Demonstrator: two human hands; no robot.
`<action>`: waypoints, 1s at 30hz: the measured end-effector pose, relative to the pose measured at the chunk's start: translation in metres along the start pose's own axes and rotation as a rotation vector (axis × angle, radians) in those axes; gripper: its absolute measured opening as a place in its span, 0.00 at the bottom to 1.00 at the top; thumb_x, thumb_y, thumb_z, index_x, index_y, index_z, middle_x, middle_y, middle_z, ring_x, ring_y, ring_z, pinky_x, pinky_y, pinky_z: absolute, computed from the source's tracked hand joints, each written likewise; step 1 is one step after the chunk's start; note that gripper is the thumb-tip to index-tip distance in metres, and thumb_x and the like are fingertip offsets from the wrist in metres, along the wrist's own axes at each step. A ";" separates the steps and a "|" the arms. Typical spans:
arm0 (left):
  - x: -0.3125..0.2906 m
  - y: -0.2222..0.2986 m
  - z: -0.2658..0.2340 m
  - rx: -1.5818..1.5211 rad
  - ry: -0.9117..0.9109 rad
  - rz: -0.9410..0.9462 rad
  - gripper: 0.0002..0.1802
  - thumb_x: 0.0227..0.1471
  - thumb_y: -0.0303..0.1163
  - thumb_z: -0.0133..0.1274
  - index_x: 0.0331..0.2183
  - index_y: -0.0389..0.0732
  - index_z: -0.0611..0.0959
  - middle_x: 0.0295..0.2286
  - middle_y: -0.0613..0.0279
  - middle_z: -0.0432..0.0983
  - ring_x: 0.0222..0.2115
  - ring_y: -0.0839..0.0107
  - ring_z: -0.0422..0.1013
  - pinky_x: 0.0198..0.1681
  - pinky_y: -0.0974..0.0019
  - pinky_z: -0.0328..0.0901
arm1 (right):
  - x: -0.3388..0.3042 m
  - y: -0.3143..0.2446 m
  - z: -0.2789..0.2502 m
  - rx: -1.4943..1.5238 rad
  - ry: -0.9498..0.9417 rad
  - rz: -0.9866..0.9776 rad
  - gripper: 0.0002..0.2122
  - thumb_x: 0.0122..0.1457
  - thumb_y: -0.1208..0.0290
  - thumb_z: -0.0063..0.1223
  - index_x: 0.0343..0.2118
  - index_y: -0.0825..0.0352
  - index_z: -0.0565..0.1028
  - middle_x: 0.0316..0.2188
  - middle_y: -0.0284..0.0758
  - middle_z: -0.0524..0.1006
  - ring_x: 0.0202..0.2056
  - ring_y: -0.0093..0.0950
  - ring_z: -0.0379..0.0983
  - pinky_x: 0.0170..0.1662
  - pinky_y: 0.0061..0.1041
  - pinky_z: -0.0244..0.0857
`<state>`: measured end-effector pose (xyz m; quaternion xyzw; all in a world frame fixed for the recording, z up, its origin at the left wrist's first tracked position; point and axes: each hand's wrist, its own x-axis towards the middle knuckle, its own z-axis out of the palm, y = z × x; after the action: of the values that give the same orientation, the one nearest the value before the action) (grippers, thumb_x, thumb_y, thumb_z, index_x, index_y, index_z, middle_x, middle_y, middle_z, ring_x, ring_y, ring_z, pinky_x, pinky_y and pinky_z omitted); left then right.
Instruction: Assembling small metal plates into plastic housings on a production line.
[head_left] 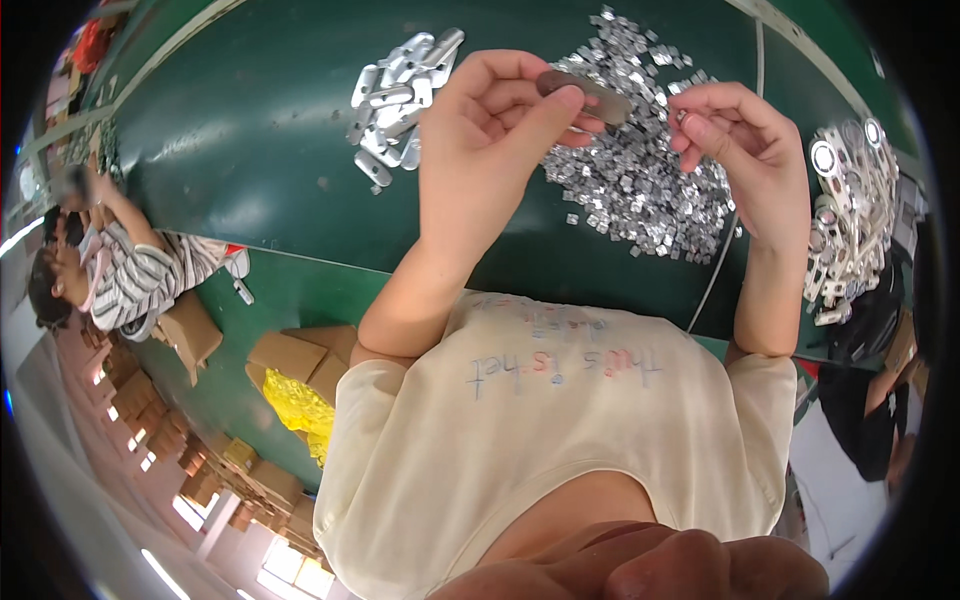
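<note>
My left hand is closed round a flat, elongated metal plate with rounded ends, dull grey and darker at one end. The plate is held above the table, tilted, between thumb and fingers. To its right, my right hand has thumb and forefinger pinched on a small silvery piece, mostly hidden by the fingertips. Below and between both hands spreads a heap of small, square, shiny metal pieces. Left of my left hand lies a loose pile of silver elongated metal parts with rounded ends.
A dark green table lies under the heaps. Farther right is a pile of pale elongated parts with round rings. A cardboard box with a yellow bag stands at left. Other people sit at the left and right edges.
</note>
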<state>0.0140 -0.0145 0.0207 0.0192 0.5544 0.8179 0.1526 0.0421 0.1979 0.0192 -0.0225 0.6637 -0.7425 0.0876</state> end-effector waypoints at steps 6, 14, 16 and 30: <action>-0.002 -0.004 0.006 -0.097 -0.089 -0.088 0.09 0.51 0.22 0.46 0.36 0.31 0.72 0.30 0.50 0.74 0.27 0.63 0.74 0.32 0.66 0.69 | -0.014 -0.021 0.011 0.183 0.051 0.054 0.12 0.49 0.83 0.53 0.39 0.76 0.72 0.28 0.40 0.76 0.27 0.22 0.73 0.30 0.18 0.69; -0.011 -0.002 0.022 0.025 -0.072 -0.029 0.11 0.49 0.19 0.48 0.38 0.29 0.74 0.26 0.54 0.74 0.25 0.68 0.74 0.30 0.70 0.70 | -0.023 -0.025 0.024 -0.724 0.193 -0.567 0.10 0.45 0.89 0.53 0.33 0.77 0.73 0.28 0.41 0.74 0.28 0.28 0.71 0.30 0.22 0.66; -0.014 -0.002 0.023 0.033 -0.090 -0.017 0.12 0.49 0.19 0.48 0.39 0.29 0.73 0.26 0.54 0.74 0.25 0.68 0.74 0.31 0.70 0.70 | -0.024 -0.019 0.029 -0.881 0.218 -0.753 0.12 0.37 0.89 0.54 0.30 0.75 0.74 0.28 0.41 0.73 0.28 0.32 0.70 0.28 0.22 0.64; -0.012 -0.006 0.017 0.057 -0.109 0.097 0.14 0.48 0.17 0.50 0.40 0.29 0.74 0.25 0.56 0.74 0.26 0.69 0.75 0.31 0.72 0.71 | -0.010 -0.008 0.038 -1.487 0.260 -1.005 0.15 0.32 0.76 0.55 0.30 0.70 0.77 0.30 0.34 0.75 0.31 0.28 0.69 0.30 0.23 0.58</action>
<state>0.0300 -0.0001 0.0240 0.0949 0.5666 0.8061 0.1421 0.0572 0.1627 0.0321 -0.2763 0.8886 -0.0696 -0.3594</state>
